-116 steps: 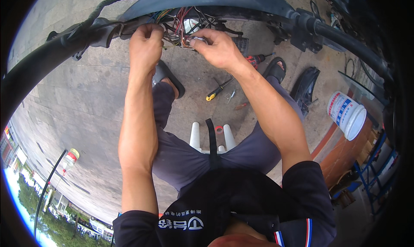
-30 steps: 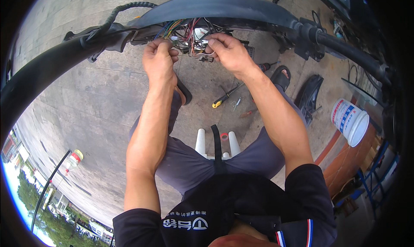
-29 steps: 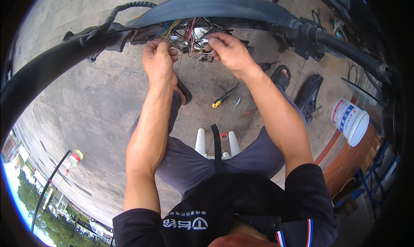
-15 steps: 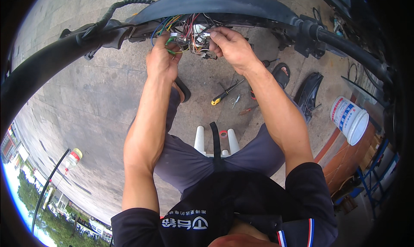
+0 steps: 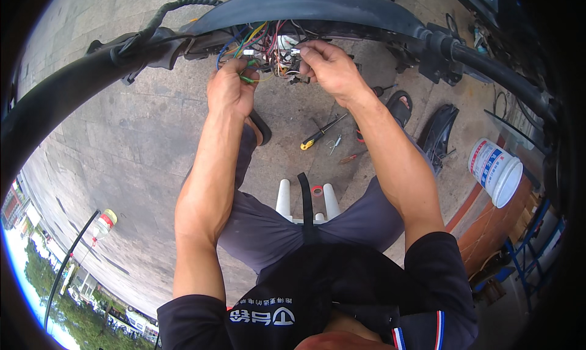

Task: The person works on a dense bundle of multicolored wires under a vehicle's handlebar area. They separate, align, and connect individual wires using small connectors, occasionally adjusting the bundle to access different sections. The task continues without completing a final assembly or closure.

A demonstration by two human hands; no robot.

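A bundle of multicoloured wires (image 5: 268, 41) hangs out beneath a curved dark panel (image 5: 305, 7) at the top of the view. My left hand (image 5: 232, 88) is closed around thin wires with green sleeved ends, and two green terminals (image 5: 248, 79) stick out by its fingers. Just above those fingertips sits a white plug connector (image 5: 248, 52). Between thumb and forefinger, my right hand (image 5: 329, 72) pinches another small white connector (image 5: 295, 52). Loose wires and small plugs (image 5: 285, 66) fill the gap between the hands.
On the paved ground lie a yellow-and-black screwdriver (image 5: 310, 142), a small metal piece (image 5: 336, 143) and a black plastic part (image 5: 438, 130). A white bucket (image 5: 497, 171) stands at right. Thick black tubes (image 5: 73, 84) curve along both sides. A white stool (image 5: 331, 200) shows between my legs.
My left hand has come slightly nearer to me with the green-ended wires. My right hand keeps its pinch on the white connector, barely shifted.
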